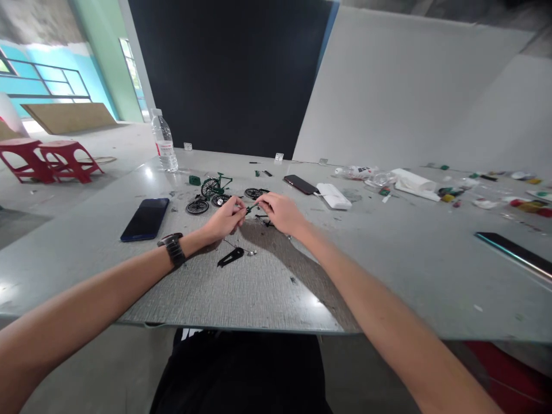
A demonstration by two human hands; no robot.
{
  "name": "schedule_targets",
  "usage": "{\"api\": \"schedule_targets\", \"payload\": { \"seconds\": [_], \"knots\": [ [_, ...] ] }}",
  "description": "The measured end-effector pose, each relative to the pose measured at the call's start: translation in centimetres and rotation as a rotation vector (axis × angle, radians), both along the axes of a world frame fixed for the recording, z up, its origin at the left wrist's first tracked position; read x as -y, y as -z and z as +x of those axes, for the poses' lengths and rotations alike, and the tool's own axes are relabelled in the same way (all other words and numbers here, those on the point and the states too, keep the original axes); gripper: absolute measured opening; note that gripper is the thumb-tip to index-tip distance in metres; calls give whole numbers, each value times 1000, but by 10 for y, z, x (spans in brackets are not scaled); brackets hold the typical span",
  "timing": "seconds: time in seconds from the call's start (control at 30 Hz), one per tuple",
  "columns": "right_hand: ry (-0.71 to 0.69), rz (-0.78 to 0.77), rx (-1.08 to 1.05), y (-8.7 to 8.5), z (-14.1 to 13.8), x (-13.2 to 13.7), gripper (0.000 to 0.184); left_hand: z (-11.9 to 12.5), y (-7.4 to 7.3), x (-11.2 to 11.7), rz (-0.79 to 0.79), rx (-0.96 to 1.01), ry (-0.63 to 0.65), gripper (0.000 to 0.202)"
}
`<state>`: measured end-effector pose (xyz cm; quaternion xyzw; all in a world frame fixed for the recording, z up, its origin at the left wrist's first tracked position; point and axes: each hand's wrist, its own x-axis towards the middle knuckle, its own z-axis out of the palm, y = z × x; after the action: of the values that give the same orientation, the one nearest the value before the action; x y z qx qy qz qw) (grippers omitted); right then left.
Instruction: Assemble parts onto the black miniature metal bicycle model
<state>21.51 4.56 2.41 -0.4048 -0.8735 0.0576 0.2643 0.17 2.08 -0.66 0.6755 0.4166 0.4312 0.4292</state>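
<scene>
Near the middle of the table, my left hand and my right hand come close together with pinched fingers. Between the fingertips is a small dark green model bicycle part, held from both sides; its exact shape is too small to make out. Just beyond my left hand stands a small green model bicycle. Loose toy wheels lie around it, among them a spoked wheel and another wheel. A thin black part is partly covered by my right hand. Nearer me rest a flat black piece and tiny silvery bits.
A blue-edged phone lies left, with a water bottle behind it. Another phone and a white power bank sit beyond my right hand. Plastic wrappers and a dark device are on the right.
</scene>
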Motion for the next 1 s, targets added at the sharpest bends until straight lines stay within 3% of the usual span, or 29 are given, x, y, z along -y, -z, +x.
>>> {"api": "schedule_targets", "payload": {
  "seconds": [0.3, 0.4, 0.67, 1.0],
  "knots": [
    [-8, -64, -126, 9, 12, 7, 30, 1, 0, 0, -36, 103, 51, 6],
    [-29, -58, -124, 9, 8, 9, 31, 0, 2, -2, -45, 141, 75, 18],
    [-33, -24, -124, 8, 6, 13, 32, -3, 9, -10, -60, 216, 96, 26],
    [138, -67, -60, -4, 22, 11, 33, -5, 7, -10, -71, 258, 74, 27]
  ]
}}
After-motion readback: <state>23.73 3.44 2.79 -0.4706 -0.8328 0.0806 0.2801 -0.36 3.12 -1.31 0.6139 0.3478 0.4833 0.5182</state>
